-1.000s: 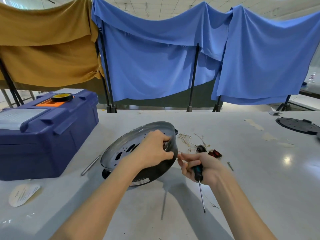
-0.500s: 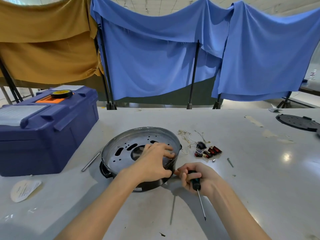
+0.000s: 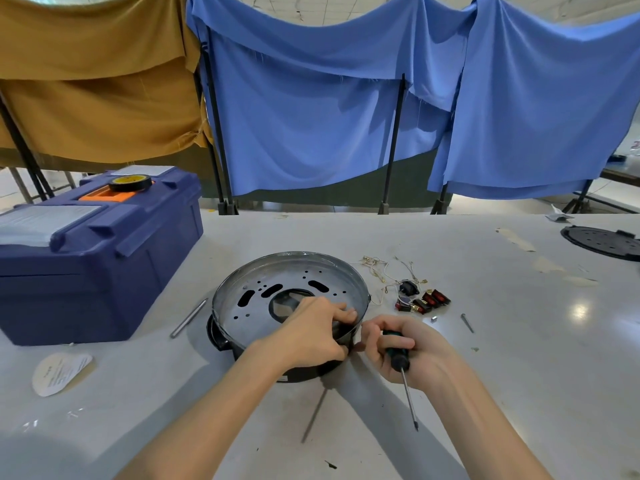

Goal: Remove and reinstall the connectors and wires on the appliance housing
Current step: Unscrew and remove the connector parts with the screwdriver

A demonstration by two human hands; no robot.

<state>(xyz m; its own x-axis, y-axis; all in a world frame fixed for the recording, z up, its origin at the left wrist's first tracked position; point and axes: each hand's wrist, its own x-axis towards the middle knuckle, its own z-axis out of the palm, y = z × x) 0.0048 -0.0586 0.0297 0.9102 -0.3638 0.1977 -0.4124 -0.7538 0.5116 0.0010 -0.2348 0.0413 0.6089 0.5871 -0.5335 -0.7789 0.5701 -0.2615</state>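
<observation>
The round metal appliance housing [image 3: 263, 299] lies flat on the table, open side up, showing a perforated inner plate. My left hand [image 3: 311, 330] grips its near right rim, fingers curled over the edge. My right hand [image 3: 405, 351] sits just right of the rim and holds a screwdriver [image 3: 403, 368] with a black and green handle, its shaft pointing toward me. Loose wires [image 3: 384, 271] and red and black connectors [image 3: 424, 301] lie on the table to the right of the housing.
A blue toolbox [image 3: 93, 251] with a tape roll [image 3: 130, 183] on top stands at the left. A metal rod [image 3: 188, 318] lies beside the housing. A white label [image 3: 60, 372], a small screw [image 3: 467, 323] and a black round plate [image 3: 602, 242] also lie on the table [image 3: 519, 375].
The housing was tilted up on its edge and has been lowered flat onto the table. My left hand stayed on the rim. My right hand kept the screwdriver.
</observation>
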